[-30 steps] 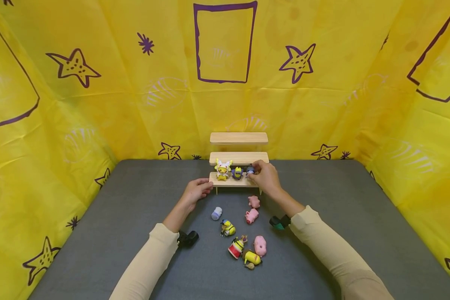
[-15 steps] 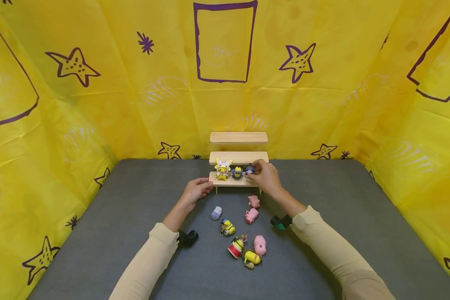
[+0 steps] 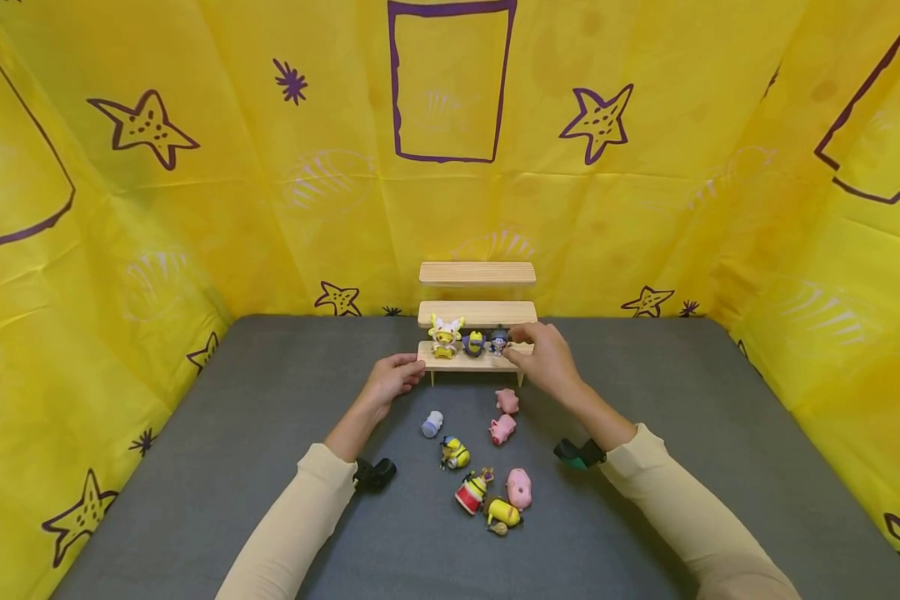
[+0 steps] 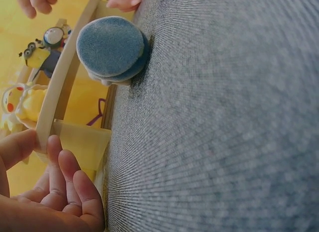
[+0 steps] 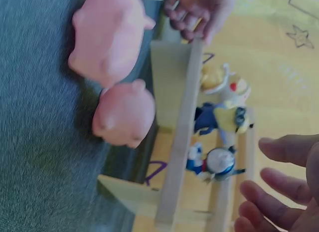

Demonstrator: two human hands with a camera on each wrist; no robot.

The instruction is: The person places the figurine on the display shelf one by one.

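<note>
A three-tier wooden display stand stands at the back of the table. My left hand pinches the left end of its lowest tier, thumb above and fingers below. Three figurines stand in a row on that tier: a yellow one in a white hood, a Minion in dark blue clothes, and a small dark-hatted figurine at the right. Just right of this last one, my right hand has its fingers spread apart. In the right wrist view a gap shows between those fingers and the figurine.
Before the stand lie pink pig figures, a small white-and-blue figure and several Minions, one red-robed. Another pink pig lies nearer. A yellow patterned cloth hangs behind the grey table.
My right hand has let go of the dark-hatted figurine and moved slightly right, leaving it standing on the lowest tier. The left hand has kept its hold on the stand.
</note>
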